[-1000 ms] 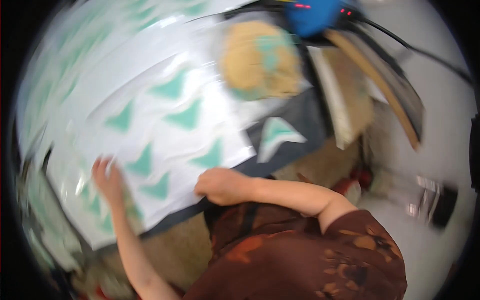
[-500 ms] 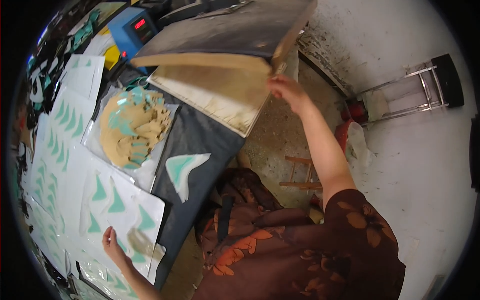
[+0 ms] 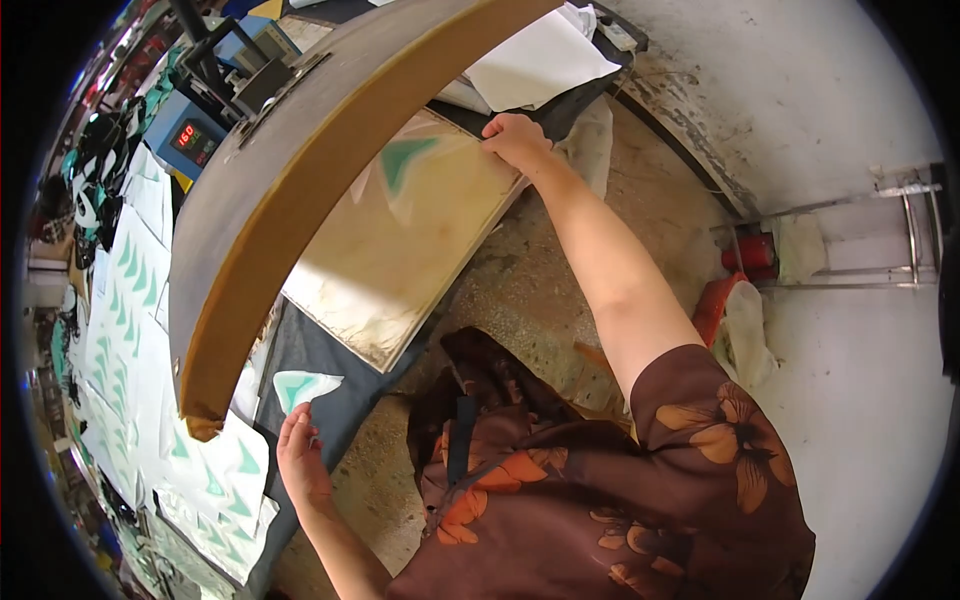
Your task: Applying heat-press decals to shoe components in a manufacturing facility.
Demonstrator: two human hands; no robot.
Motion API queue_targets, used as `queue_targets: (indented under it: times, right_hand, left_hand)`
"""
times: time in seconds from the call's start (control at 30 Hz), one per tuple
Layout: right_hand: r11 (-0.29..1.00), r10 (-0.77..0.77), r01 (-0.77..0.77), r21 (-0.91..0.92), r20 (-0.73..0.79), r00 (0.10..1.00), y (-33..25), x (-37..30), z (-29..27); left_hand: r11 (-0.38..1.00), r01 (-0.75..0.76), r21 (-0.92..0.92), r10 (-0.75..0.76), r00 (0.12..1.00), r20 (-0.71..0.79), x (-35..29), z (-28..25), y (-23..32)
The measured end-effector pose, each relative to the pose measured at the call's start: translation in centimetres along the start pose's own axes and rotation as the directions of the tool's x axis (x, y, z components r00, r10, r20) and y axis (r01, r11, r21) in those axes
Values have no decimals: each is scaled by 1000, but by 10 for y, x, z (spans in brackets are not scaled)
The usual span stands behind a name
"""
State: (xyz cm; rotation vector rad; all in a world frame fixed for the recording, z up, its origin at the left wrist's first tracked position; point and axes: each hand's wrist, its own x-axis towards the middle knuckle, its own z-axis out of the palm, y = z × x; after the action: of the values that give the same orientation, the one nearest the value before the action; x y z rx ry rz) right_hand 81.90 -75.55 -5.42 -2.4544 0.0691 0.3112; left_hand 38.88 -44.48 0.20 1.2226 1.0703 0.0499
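My left hand (image 3: 303,450) pinches the lower tip of a small white triangular piece (image 3: 325,383) with a teal shape on it, over the dark table edge. My right hand (image 3: 517,140) is closed at the far right edge of the press's flat cream lower plate (image 3: 360,290). Whatever lies between its fingers is hidden. On that plate lies a teal triangular piece (image 3: 405,160) with a pale border, near the right hand. The heat press's thick upper plate (image 3: 300,170), grey with a brown edge, stands swung aside over the table on the left.
White sheets (image 3: 120,370) with several teal shapes cover the left of the dark table (image 3: 325,340). A blue control box (image 3: 185,135) with a red display stands behind the upper plate. White paper (image 3: 540,60) lies at the back. A metal rack (image 3: 850,245) stands by the right wall.
The upper plate has swung left, uncovering the lower plate and its teal piece. My right hand has left its edge for the lower plate. My left hand has taken the white triangular piece.
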Motion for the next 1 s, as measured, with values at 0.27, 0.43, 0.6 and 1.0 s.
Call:
queue_targets:
  times: [0.27, 0.43, 0.6, 1.0]
  right_hand:
    - [975, -112, 124, -184, 78, 991, -5, 17, -10]
    - [688, -508, 432, -583, 38, 861, -10, 20, -7]
    - [859, -435, 462, -223, 161, 886, -9, 31, -10]
    - [574, -313, -329, 750, 572, 758, -30, 32, -17]
  left_hand:
    - [996, 37, -86, -41, 998, -39, -14, 34, -8]
    - [994, 21, -109, -25, 999, -34, -13, 55, -2]
    - [992, 14, -125, -17, 1000, -23, -12, 70, 5]
    - [980, 12, -199, -7, 1000, 28, -16, 79, -2]
